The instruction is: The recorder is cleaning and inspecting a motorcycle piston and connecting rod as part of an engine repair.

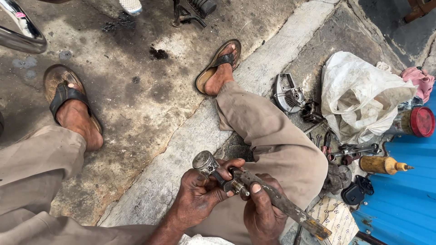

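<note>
My left hand point(197, 195) grips a small metal engine part point(206, 164), a round grey piston-like head on a short rod, low in the head view. My right hand point(263, 213) holds a long worn tool point(290, 208) with a chipped yellow end, its tip pressed against the rod by my left fingers. Both hands are greasy and meet above my right thigh. My legs in beige trousers spread to either side, with my sandalled feet on the stained concrete.
To the right lie a grey engine cover point(287, 94), a crumpled white plastic bag point(359, 97), loose wrenches point(356, 150), a yellow oil bottle point(383, 165), a red-lidded jar point(417, 121) and a blue metal sheet point(404, 199). A motorcycle footrest point(195, 10) stands at the top.
</note>
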